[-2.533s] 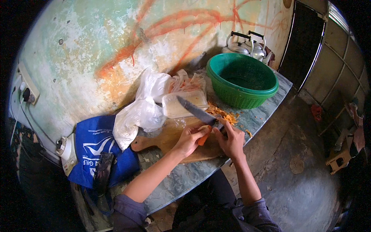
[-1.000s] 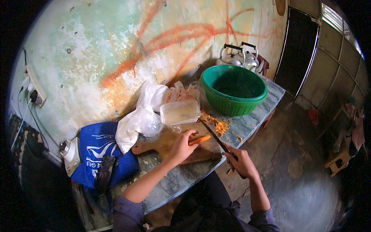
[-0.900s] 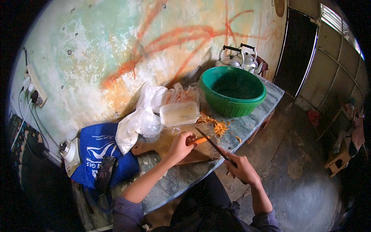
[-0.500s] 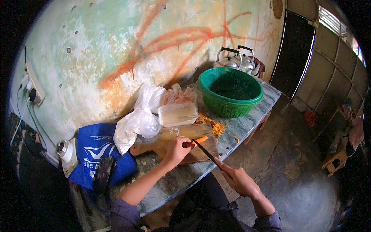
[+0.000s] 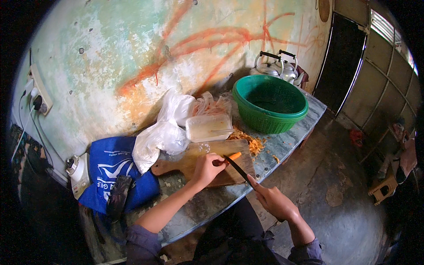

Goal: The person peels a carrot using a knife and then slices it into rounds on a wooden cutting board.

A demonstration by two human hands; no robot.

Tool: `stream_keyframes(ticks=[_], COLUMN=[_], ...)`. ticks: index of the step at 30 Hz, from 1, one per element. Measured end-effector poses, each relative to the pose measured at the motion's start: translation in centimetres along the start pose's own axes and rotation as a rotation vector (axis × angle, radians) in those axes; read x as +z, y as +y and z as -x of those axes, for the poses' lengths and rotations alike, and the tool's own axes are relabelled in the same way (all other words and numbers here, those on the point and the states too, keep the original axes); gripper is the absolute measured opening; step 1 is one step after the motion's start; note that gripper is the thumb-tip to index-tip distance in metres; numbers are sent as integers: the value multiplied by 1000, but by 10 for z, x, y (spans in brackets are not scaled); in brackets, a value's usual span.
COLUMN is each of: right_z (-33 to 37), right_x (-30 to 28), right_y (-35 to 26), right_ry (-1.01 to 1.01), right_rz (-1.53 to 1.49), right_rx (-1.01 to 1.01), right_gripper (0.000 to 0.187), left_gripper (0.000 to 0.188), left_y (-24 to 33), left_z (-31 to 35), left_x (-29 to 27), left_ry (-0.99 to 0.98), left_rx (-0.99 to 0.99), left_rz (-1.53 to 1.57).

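Observation:
My left hand (image 5: 206,170) pinches a slim peeled carrot (image 5: 235,156) over the wooden cutting board (image 5: 191,162). In my right hand (image 5: 274,201) is a knife (image 5: 237,168) with a long dark blade, gripped by its handle, which the fingers mostly hide. The blade points up and left and crosses the carrot close to my left fingertips; whether it cuts in, I cannot tell. Beyond the board's right end lies a heap of orange peelings (image 5: 252,145). Just behind the board stands a clear plastic tub (image 5: 207,129) with a thin utensil in it.
Green nested baskets (image 5: 270,119) stand at the table's (image 5: 316,105) far right, with metal kettles (image 5: 267,70) behind. White plastic bags (image 5: 161,141) sit left of the tub. A blue bag (image 5: 115,157) lies farther left, beside a white appliance (image 5: 79,176). The table's edge runs close to me.
The whole view has shifted slightly, moving the scene a little to the right. Both hands keep their holds on the carrot and knife; the blade lies at a similar place on the carrot.

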State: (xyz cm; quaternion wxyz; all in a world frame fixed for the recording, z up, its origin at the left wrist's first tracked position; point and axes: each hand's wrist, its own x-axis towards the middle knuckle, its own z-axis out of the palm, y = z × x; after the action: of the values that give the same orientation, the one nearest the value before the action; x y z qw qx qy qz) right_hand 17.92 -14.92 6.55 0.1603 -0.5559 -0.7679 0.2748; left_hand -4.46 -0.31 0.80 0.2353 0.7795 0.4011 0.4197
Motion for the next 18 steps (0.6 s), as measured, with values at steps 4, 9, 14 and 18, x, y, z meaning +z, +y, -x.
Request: stream_keyframes(ticks=[4,9,14,18], right_z=[-9,-17,-22,-45], right_x=[-2,5,3,10], right_y=[-3,10,12,12], right_ry=[28,101,80,-11], right_rz=[14,2,-24,-23], right_rx=[-13,-141,-139,-64], right_gripper=[60,57,55,59], left_gripper=[16,16,15,15], left_y=[-5,-12,-5,-7], left_z=[0,1,0,1], left_x=[0,4,0,3], left_ry=[11,41,-8,20], left_rx=[-6,10,-73,53], left_rz=[39,74,80,42])
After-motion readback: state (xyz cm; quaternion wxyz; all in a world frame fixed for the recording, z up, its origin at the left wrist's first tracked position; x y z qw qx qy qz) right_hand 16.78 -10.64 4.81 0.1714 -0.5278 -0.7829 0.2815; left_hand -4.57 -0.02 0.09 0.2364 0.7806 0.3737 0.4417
